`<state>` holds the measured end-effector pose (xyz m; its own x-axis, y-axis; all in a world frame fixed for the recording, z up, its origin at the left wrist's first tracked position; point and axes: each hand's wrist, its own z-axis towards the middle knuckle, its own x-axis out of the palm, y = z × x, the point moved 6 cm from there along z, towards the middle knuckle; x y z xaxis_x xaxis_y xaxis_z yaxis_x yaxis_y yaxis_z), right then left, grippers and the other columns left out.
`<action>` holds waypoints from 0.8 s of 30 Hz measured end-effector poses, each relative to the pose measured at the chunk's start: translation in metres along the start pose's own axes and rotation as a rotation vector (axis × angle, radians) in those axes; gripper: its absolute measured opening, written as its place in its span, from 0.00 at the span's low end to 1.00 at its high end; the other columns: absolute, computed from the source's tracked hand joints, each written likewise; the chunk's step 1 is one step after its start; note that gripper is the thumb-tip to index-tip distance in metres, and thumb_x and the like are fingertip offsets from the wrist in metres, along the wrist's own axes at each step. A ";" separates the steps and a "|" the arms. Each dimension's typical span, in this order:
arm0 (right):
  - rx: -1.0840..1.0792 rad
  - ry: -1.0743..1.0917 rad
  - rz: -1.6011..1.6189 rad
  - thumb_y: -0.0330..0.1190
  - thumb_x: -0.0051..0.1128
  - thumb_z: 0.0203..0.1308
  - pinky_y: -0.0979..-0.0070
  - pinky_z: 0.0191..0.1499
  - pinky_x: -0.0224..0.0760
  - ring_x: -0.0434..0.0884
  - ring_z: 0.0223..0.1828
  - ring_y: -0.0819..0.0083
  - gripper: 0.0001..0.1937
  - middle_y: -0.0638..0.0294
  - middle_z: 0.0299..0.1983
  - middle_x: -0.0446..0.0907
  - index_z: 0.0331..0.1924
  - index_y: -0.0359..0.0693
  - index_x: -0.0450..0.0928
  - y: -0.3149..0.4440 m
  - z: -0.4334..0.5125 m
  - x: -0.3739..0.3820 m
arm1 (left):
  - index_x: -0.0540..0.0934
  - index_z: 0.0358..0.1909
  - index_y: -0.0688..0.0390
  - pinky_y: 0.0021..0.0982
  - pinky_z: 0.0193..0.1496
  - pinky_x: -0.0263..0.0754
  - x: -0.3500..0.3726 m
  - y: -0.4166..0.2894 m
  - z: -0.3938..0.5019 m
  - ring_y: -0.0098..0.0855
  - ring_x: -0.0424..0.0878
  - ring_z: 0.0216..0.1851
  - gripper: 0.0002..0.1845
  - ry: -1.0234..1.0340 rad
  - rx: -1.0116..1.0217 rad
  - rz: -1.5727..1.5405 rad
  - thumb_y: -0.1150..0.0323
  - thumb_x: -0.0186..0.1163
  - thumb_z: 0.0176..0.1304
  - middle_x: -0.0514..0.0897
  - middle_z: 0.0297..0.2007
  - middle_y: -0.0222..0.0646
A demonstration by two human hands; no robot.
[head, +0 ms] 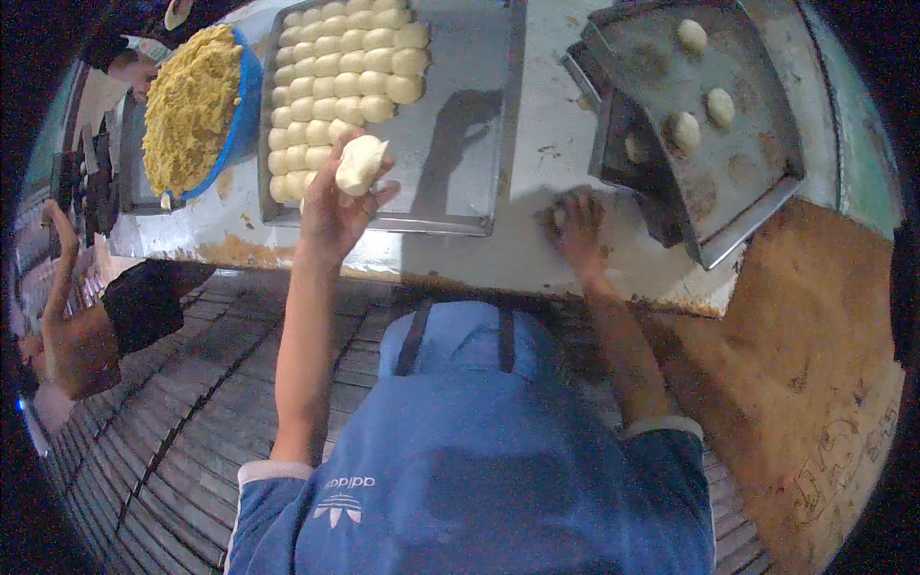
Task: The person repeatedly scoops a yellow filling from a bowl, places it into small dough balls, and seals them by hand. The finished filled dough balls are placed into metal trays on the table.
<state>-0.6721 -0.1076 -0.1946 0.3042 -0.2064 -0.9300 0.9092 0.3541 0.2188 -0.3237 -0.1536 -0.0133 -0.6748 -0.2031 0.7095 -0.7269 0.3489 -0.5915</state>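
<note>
My left hand holds a pale piece of dough above the front edge of a metal baking tray. Rows of dough balls fill the tray's left part, touching one another; the right part is bare metal with an arm's shadow on it. My right hand rests low over the worktop to the right of that tray, fingers pointing away from me. Something small and dark seems to lie under its thumb side, but shadow hides what it is.
A blue basin heaped with yellow crumbly filling stands left. Stacked metal trays, the top one tilted with several dough balls, lie right. The worktop's front edge is worn. Other people are at the far left.
</note>
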 end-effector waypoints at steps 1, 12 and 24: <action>-0.038 0.044 0.035 0.44 0.68 0.51 0.48 0.67 0.56 0.67 0.64 0.46 0.26 0.51 0.55 0.74 0.54 0.45 0.75 0.003 0.004 0.002 | 0.69 0.61 0.55 0.49 0.59 0.77 0.009 0.014 -0.004 0.40 0.76 0.60 0.23 0.038 -0.028 -0.133 0.56 0.54 0.69 0.77 0.56 0.41; -0.061 0.301 0.453 0.30 0.70 0.43 0.55 0.71 0.55 0.60 0.70 0.50 0.43 0.53 0.70 0.60 0.69 0.53 0.62 -0.022 0.014 -0.089 | 0.69 0.63 0.65 0.46 0.61 0.75 0.028 0.137 -0.031 0.46 0.79 0.55 0.30 -0.188 -0.182 -0.114 0.52 0.47 0.69 0.78 0.55 0.46; -0.096 0.511 0.728 0.30 0.65 0.47 0.59 0.62 0.67 0.73 0.60 0.48 0.27 0.48 0.57 0.74 0.55 0.39 0.72 -0.014 0.076 -0.137 | 0.72 0.58 0.59 0.43 0.59 0.74 0.071 0.199 -0.002 0.42 0.79 0.56 0.24 -0.155 -0.107 0.257 0.52 0.51 0.71 0.79 0.55 0.43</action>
<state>-0.7053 -0.1539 -0.0473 0.6120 0.5229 -0.5933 0.5057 0.3181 0.8019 -0.5159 -0.0971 -0.0799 -0.8519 -0.2303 0.4704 -0.5183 0.4997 -0.6940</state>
